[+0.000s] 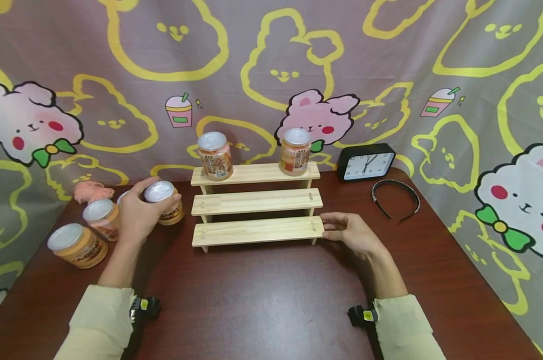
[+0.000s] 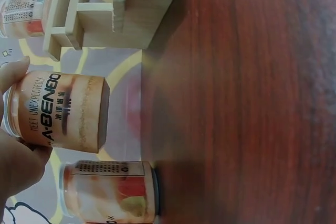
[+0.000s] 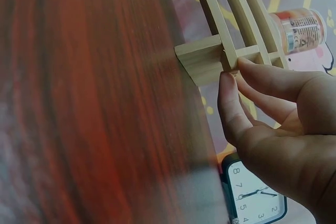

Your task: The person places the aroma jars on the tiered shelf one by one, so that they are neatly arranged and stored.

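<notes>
My left hand (image 1: pixel 138 212) is curled round a can (image 1: pixel 163 201) with a silver lid and an orange label. I hold it upright near the left edge of the bench (image 1: pixel 271 295); in the left wrist view the can (image 2: pixel 63 111) looks lifted clear of the wood, its base facing the surface, though I cannot be sure of the gap. The stepped wooden shelf (image 1: pixel 256 202) lies to the right of this can and a little further back, its long axis running left to right across the bench, its left end just beside my left hand. So the left hand is the nearer one to the free steps; the middle and lowest steps are bare, while two cans (image 1: pixel 215 156) (image 1: pixel 296 151) stand on the top step.

My right hand (image 1: pixel 350 232) holds nothing: its fingers (image 3: pixel 262 77) lie nearly straight, tips touching the right end of the lowest step.

Two more cans (image 1: pixel 101 217) (image 1: pixel 77 245) stand behind and to the left of my left hand, toward the left edge of the bench.
</notes>
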Demonstrator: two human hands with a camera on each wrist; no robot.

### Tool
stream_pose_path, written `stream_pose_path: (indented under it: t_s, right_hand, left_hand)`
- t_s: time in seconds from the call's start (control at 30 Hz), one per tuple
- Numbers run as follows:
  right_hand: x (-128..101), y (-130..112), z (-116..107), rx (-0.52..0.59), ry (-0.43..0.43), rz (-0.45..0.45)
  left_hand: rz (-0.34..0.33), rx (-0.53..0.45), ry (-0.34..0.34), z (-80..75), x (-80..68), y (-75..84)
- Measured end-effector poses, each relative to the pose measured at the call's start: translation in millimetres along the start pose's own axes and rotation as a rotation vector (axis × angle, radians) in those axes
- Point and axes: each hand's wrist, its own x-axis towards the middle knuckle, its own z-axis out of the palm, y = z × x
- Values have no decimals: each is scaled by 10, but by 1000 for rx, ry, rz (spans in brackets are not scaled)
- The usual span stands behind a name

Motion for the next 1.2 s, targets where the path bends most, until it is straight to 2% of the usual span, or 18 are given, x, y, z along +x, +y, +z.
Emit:
stream_pose_path:
  t_s: [0.17,0.57,0.8,1.0,1.2]
  right_hand:
    - [3,-1,4,4,-3,-6]
    - [-13,-5,4,4,-4,-16]
    - [-28,11,0,-3,6,-16]
    - [-45,26,-8,17,-2,-27]
    - [-28,16,-11,12,-12,-40]
  left_hand:
    - [20,15,-10,-24,-20,63]
    - [142,7,-63,-53,-99,250]
    - [223,13,-75,-67,-109,327]
    - [312,12,-120,-118,-102,413]
    - [338,-42,-131,-106,-113,508]
